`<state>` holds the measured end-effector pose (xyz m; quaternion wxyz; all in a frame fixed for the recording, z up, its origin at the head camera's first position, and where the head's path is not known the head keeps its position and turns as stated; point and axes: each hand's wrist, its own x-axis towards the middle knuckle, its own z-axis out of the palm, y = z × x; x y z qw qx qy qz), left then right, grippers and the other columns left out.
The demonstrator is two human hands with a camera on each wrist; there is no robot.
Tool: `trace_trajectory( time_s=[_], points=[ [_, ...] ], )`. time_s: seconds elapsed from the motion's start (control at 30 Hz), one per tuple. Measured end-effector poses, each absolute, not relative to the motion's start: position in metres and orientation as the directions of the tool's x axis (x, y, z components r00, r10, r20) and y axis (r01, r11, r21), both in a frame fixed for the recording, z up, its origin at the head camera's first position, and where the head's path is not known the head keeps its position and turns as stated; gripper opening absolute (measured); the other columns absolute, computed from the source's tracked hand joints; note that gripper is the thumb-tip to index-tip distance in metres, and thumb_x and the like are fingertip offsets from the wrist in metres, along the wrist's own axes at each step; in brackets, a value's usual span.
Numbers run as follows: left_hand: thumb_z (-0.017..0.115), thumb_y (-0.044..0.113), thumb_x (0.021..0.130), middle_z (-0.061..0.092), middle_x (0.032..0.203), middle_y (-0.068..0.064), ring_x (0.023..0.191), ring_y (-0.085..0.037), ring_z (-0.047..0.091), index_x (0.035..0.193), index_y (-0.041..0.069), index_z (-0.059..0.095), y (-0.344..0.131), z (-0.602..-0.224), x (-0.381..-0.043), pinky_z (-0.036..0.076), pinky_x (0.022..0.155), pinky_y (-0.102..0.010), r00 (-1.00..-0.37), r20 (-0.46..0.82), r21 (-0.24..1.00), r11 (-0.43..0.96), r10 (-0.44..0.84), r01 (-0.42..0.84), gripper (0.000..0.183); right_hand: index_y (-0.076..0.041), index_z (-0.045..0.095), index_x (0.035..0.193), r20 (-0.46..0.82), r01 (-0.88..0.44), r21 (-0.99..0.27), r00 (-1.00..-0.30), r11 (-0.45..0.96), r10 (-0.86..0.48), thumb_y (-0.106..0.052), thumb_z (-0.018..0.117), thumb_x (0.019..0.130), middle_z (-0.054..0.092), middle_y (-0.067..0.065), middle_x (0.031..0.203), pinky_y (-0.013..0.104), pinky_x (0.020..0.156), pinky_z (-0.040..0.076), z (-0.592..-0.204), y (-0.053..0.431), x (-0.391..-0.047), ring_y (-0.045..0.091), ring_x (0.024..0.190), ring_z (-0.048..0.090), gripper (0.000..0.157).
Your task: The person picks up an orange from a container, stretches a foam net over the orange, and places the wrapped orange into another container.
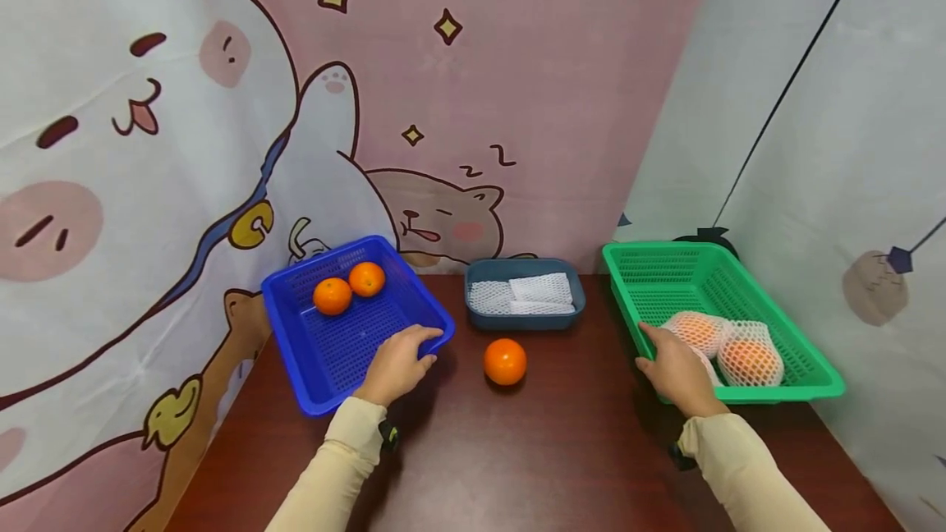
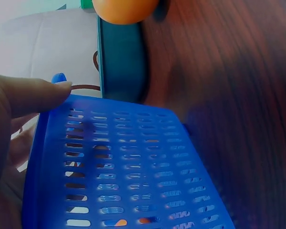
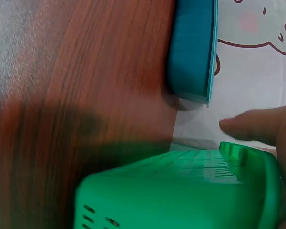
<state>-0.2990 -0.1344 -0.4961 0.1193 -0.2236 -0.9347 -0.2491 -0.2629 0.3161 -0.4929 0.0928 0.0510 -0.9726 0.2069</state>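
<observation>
My left hand [image 1: 399, 366] grips the near right corner of a blue basket [image 1: 296, 351], its thumb [image 2: 57, 90] on the rim. Two oranges [image 1: 332, 295] lie in that basket. My right hand [image 1: 680, 372] loosely holds the left rim of a green basket [image 1: 805, 372]; in the right wrist view one digit [image 3: 250, 125] stands a little off the rim, and the other fingers are largely hidden. Inside the green basket sit fruits in white foam nets [image 1: 750, 355], partly behind the hand. Between the hands, a bare orange [image 1: 506, 362] rests on the table.
A dark blue-grey tray [image 1: 525, 322] with white foam nets [image 1: 543, 290] stands at the back, behind the loose orange. Brown table [image 1: 510, 458] spreads before the baskets. A printed cloth [image 1: 547, 105] hangs behind and at both sides.
</observation>
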Motion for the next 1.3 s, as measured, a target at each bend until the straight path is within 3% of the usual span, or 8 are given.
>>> trace_trajectory(
  time_s=[0.1,0.27,0.4,0.67,0.9,1.3],
  points=[
    [0.077,0.012,0.083,0.067,0.115,-0.003,0.106,-0.023,0.062,0.121,0.015,0.069,-0.133,-0.495,-0.301,0.048,0.091,-0.044,-0.86,0.346,0.408,0.766,0.375,0.497,0.039,0.005,0.049,0.136,0.279,-0.169,-0.329,-0.957,0.929,-0.075,-0.015,0.075,0.084,0.05,0.032,0.13,0.062,0.084,0.044,-0.492,0.317,-0.266,0.051,0.112,0.05,0.061],
    [0.078,0.012,0.082,0.067,0.112,-0.003,0.103,-0.024,0.063,0.12,0.016,0.07,-0.13,-0.494,-0.304,0.049,0.09,-0.044,-0.858,0.348,0.419,0.756,0.378,0.503,0.039,0.005,0.055,0.13,0.424,-0.229,-0.254,-0.9,0.94,-0.105,-0.023,0.076,0.083,0.052,0.031,0.126,0.064,0.091,0.037,-0.484,0.308,-0.276,0.051,0.111,0.044,0.059],
    [0.078,0.012,0.082,0.067,0.109,-0.003,0.1,-0.023,0.063,0.119,0.015,0.071,-0.127,-0.493,-0.308,0.049,0.089,-0.044,-0.851,0.356,0.415,0.75,0.387,0.514,0.038,0.005,0.054,0.131,0.453,-0.258,-0.265,-0.884,0.929,-0.116,-0.024,0.075,0.084,0.05,0.03,0.13,0.065,0.096,0.032,-0.471,0.292,-0.291,0.051,0.116,0.041,0.059],
    [0.078,0.012,0.082,0.067,0.111,-0.005,0.103,-0.025,0.063,0.118,0.015,0.071,-0.125,-0.492,-0.308,0.048,0.092,-0.045,-0.858,0.339,0.422,0.753,0.385,0.505,0.037,0.003,0.051,0.135,0.367,-0.303,-0.327,-0.914,0.895,-0.175,-0.031,0.072,0.087,0.048,0.027,0.135,0.061,0.102,0.03,-0.459,0.259,-0.343,0.047,0.122,0.04,0.062],
    [0.078,0.013,0.082,0.067,0.112,-0.005,0.103,-0.025,0.063,0.118,0.014,0.071,-0.126,-0.489,-0.304,0.048,0.092,-0.044,-0.868,0.316,0.423,0.761,0.384,0.491,0.036,0.002,0.048,0.139,0.18,-0.263,-0.362,-0.961,0.894,-0.21,-0.037,0.069,0.09,0.046,0.026,0.139,0.061,0.102,0.033,-0.465,0.236,-0.387,0.047,0.126,0.039,0.067],
    [0.078,0.014,0.082,0.068,0.108,-0.003,0.1,-0.022,0.063,0.117,0.014,0.071,-0.133,-0.492,-0.301,0.049,0.09,-0.042,-0.869,0.316,0.409,0.772,0.381,0.487,0.036,0.005,0.046,0.14,-0.009,-0.293,-0.391,-0.947,0.872,-0.322,-0.043,0.064,0.091,0.047,0.027,0.139,0.06,0.104,0.032,-0.498,0.212,-0.432,0.046,0.129,0.04,0.07]
  ],
)
